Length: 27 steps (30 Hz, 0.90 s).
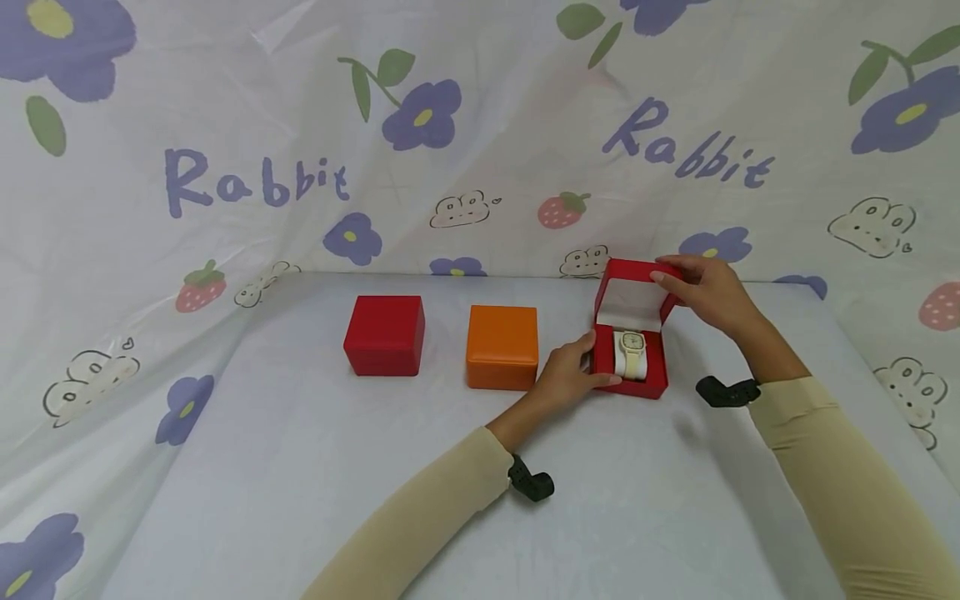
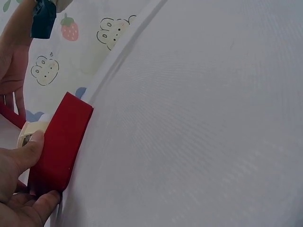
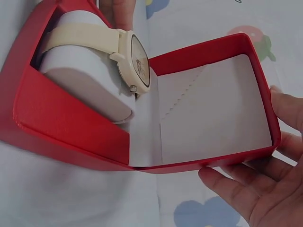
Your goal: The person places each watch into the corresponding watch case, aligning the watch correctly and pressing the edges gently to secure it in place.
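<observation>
A red watch box [image 1: 654,367] stands open at the right of the table, its lid [image 1: 639,270] tilted up at the back. Inside, a cream wristwatch [image 1: 633,343] is wrapped around a white cushion [image 3: 85,90]. My left hand [image 1: 564,377] grips the box base at its left side, the thumb near the front rim in the left wrist view. With thumb and fingers, my right hand [image 1: 708,292] holds the raised lid by its edge. White lining covers the lid's inside [image 3: 213,113] in the right wrist view.
Left of the open box stands a closed orange box [image 1: 502,346], close to my left hand. Farther left is a closed red box [image 1: 384,335]. A patterned cloth [image 1: 465,167] hangs behind the white tabletop [image 1: 300,467].
</observation>
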Each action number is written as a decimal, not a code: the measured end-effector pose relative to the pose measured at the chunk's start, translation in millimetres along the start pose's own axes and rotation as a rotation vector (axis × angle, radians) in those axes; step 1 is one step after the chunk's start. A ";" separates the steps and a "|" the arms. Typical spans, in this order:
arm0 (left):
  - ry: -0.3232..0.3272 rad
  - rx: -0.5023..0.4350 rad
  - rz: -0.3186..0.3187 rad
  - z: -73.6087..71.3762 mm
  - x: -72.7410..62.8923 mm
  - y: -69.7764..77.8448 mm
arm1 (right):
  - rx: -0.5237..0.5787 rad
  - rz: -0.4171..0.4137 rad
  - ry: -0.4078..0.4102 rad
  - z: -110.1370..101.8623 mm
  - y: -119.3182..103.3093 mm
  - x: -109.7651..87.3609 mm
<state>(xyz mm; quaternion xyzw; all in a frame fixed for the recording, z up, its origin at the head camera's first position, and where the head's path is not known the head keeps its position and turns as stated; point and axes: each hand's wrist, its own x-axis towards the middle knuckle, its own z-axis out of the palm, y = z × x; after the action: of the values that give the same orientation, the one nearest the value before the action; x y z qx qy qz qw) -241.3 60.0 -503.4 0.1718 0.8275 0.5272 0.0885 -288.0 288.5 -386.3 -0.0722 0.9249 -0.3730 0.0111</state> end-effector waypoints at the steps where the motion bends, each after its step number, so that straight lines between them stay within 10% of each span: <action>1: -0.001 0.000 -0.003 -0.2 -0.2 0.5 | 0.007 0.006 -0.006 -0.1 -0.2 0.0; 27: -0.016 0.007 0.017 1.7 2.5 -5.9 | 0.069 -0.041 0.075 15.6 7.4 -18.2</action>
<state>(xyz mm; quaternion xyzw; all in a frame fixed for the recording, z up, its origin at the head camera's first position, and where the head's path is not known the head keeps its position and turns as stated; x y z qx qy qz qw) -244.2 60.1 -509.4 0.1834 0.8272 0.5235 0.0903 -269.7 285.6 -403.4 -0.0766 0.9096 -0.4074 -0.0287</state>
